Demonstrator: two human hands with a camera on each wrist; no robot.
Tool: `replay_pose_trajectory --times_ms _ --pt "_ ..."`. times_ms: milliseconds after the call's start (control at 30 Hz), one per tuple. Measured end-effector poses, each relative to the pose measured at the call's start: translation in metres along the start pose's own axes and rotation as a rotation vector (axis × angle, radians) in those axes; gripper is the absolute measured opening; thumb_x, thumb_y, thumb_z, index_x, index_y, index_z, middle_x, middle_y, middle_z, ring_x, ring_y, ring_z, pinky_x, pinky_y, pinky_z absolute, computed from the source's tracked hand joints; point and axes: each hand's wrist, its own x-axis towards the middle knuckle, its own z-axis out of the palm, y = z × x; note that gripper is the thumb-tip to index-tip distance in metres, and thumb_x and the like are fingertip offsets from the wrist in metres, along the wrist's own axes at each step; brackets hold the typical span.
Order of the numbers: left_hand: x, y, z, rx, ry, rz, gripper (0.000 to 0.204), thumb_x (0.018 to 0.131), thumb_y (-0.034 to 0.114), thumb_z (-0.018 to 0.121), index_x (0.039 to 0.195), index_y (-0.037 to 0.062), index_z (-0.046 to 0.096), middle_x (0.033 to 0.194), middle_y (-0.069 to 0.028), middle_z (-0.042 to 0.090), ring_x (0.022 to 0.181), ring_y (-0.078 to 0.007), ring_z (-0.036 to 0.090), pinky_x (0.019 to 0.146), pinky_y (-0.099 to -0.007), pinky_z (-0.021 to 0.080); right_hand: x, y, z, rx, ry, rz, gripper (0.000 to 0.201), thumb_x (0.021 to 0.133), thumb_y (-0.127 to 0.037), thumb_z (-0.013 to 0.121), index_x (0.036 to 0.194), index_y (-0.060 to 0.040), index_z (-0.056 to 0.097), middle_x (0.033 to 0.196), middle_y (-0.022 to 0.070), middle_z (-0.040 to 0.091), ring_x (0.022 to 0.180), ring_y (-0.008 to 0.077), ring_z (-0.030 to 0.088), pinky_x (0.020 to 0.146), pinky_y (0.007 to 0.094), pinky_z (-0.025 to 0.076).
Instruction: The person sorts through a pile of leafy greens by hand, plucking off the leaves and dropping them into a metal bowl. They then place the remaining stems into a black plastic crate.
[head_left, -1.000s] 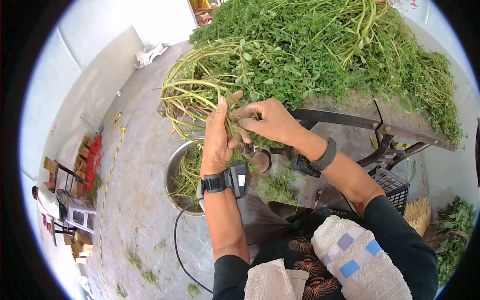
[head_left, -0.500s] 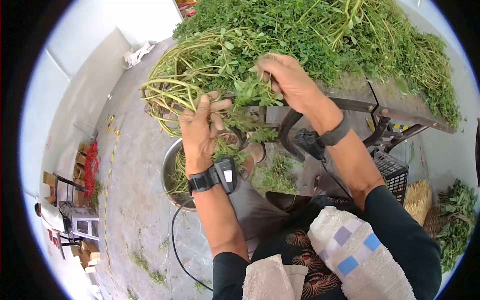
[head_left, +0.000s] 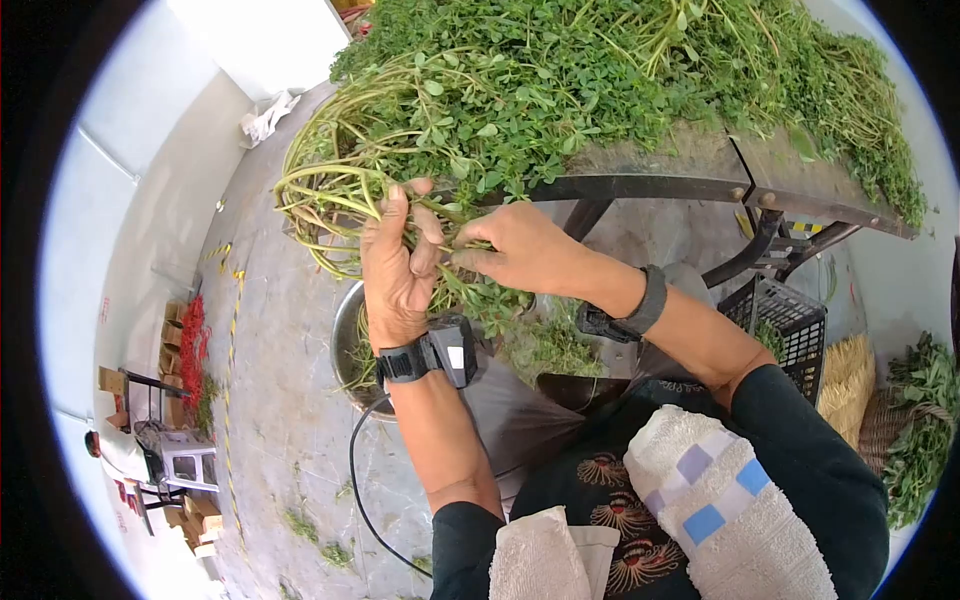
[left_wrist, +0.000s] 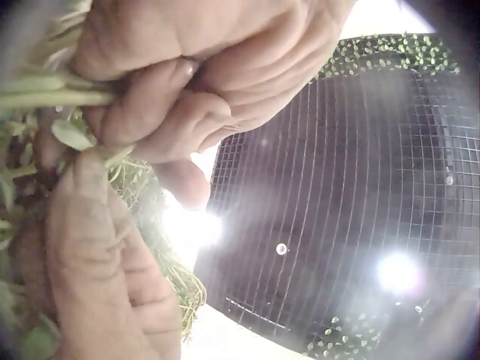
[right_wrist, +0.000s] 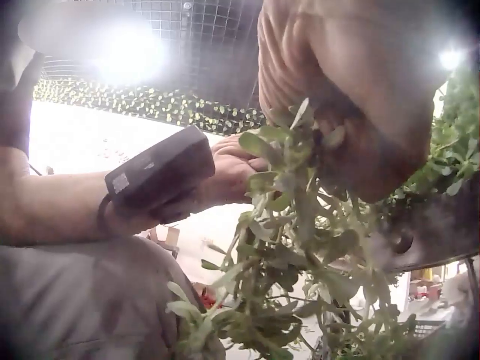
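Note:
My left hand (head_left: 398, 265) grips a bundle of long pale green stems (head_left: 335, 190) at the left end of the heap, its fingers curled round them. Close on its right, my right hand (head_left: 525, 250) pinches leafy stems between thumb and fingers. In the left wrist view the fingertips of both hands, left (left_wrist: 202, 75) and right (left_wrist: 97, 255), meet at the stems. Leafy sprigs (right_wrist: 285, 225) hang below my right hand (right_wrist: 352, 97) in the right wrist view.
A large heap of greens (head_left: 560, 90) covers the table (head_left: 650, 155). Below stand a metal basin (head_left: 345, 335) with stems and a black crate (head_left: 785, 325). Cut greens lie on the floor (head_left: 290, 400). A person (head_left: 120, 455) sits at the far left.
My right hand moved away from the left hand up to the heap's edge with a leafy sprig, then came back down beside the left hand. The left hand shifted left, still gripping the bundle.

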Motion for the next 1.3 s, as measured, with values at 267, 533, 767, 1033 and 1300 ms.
replay_pose_trajectory --times_ms 267,533,767,1033,1300 --pt "-0.003 -0.001 0.01 -0.002 0.015 0.056 0.03 0.094 0.028 0.051 0.092 -0.0009 0.055 0.055 -0.0054 0.054 0.036 -0.007 0.032 0.035 -0.0183 0.024 0.009 0.002 0.0 1.021 0.079 0.457 0.02 0.079 -0.018 0.054 0.065 -0.0042 0.054 0.06 0.0044 0.054 0.052 0.0178 0.054 0.052 0.0367 0.043" --pt "-0.003 -0.001 0.016 -0.12 -0.076 0.013 0.027 0.095 0.028 0.049 0.09 0.0017 0.054 0.049 -0.0002 0.043 0.037 -0.0063 0.03 0.034 -0.0189 0.023 -0.023 -0.023 -0.027 0.516 0.147 0.248 0.022 0.082 -0.018 0.051 0.068 -0.002 0.053 0.06 -0.0002 0.047 0.049 0.01 0.041 0.047 0.0259 0.039" --pt "0.0 0.006 -0.002 -0.097 0.0 0.026 0.027 0.095 0.027 0.048 0.091 0.0013 0.054 0.05 0.0009 0.04 0.038 -0.006 0.027 0.035 -0.0195 0.022 -0.054 -0.037 -0.086 0.789 0.284 0.013 0.039 0.09 -0.037 0.055 0.066 -0.0067 0.053 0.059 -0.0049 0.044 0.056 0.0037 0.036 0.048 0.0233 0.028" --pt "-0.001 0.006 0.001 -0.289 -0.111 -0.035 0.029 0.097 0.025 0.043 0.101 -0.0018 0.053 0.051 0.0009 0.038 0.039 -0.0045 0.027 0.033 -0.0181 0.023 -0.045 0.03 -0.039 0.513 -0.042 0.243 0.027 0.087 -0.019 0.058 0.104 0.0012 0.063 0.096 0.0046 0.066 0.085 0.008 0.055 0.079 0.0239 0.044" --pt "-0.005 0.009 -0.005 -0.412 -0.234 -0.067 0.029 0.097 0.025 0.043 0.1 -0.0019 0.053 0.05 0.0019 0.037 0.039 -0.0049 0.026 0.033 -0.0183 0.023 -0.039 0.037 -0.009 0.297 -0.12 0.089 0.041 0.077 -0.037 0.069 0.094 -0.0005 0.066 0.067 0.0105 0.061 0.061 0.0139 0.052 0.059 0.031 0.043"
